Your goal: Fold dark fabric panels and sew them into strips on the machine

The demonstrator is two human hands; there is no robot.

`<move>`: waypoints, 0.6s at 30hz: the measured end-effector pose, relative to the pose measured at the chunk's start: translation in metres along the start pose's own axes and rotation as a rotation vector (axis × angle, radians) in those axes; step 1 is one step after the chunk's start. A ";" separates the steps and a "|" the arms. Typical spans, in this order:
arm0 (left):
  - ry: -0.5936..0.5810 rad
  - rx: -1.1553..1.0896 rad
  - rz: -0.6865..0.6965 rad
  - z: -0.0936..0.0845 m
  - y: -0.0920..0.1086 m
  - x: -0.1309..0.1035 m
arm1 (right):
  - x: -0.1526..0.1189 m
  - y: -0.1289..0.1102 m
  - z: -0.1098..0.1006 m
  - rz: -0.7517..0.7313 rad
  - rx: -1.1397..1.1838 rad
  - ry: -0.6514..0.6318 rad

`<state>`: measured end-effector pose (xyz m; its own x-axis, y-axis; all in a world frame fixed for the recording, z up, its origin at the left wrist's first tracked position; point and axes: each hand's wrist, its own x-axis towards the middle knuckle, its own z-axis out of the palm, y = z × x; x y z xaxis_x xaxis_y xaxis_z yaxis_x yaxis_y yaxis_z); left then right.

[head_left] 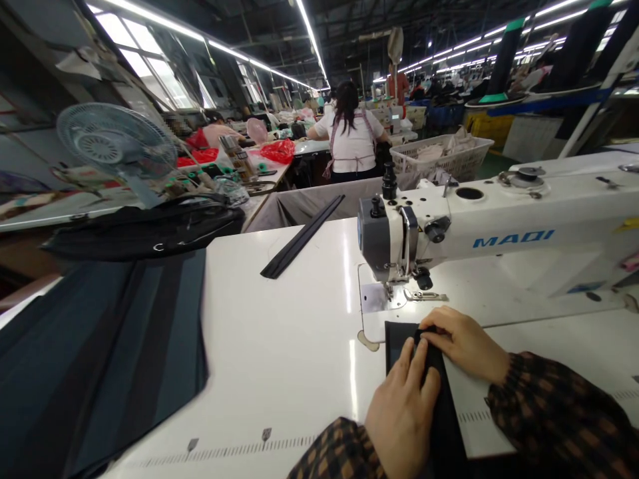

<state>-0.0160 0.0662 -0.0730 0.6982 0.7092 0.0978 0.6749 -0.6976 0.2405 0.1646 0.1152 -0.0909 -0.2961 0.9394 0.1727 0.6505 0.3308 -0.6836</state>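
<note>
Dark fabric (445, 416) is lying on the near side of the sewing machine (514, 216), probably handling soft and light, best held along its edges; the left hand (403, 406) is pressing, fingers extended, the right hand (464, 342) pinching its far end.

The one head-worn camera looked forward and down across the tabletop (279, 332), near above the hands (402, 409) at lower right, ceiling lights (312, 40) receding beyond.
</note>
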 end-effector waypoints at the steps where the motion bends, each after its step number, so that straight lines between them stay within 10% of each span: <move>1: -0.007 0.001 -0.010 0.001 0.000 0.001 | -0.001 -0.001 0.001 -0.006 0.009 0.003; 18: 0.054 0.017 -0.053 0.010 -0.005 0.008 | 0.024 -0.002 -0.005 0.242 0.036 -0.036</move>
<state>-0.0110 0.0744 -0.0835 0.6479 0.7491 0.1378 0.7145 -0.6604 0.2308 0.1594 0.1374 -0.0818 -0.1597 0.9869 -0.0242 0.6803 0.0923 -0.7271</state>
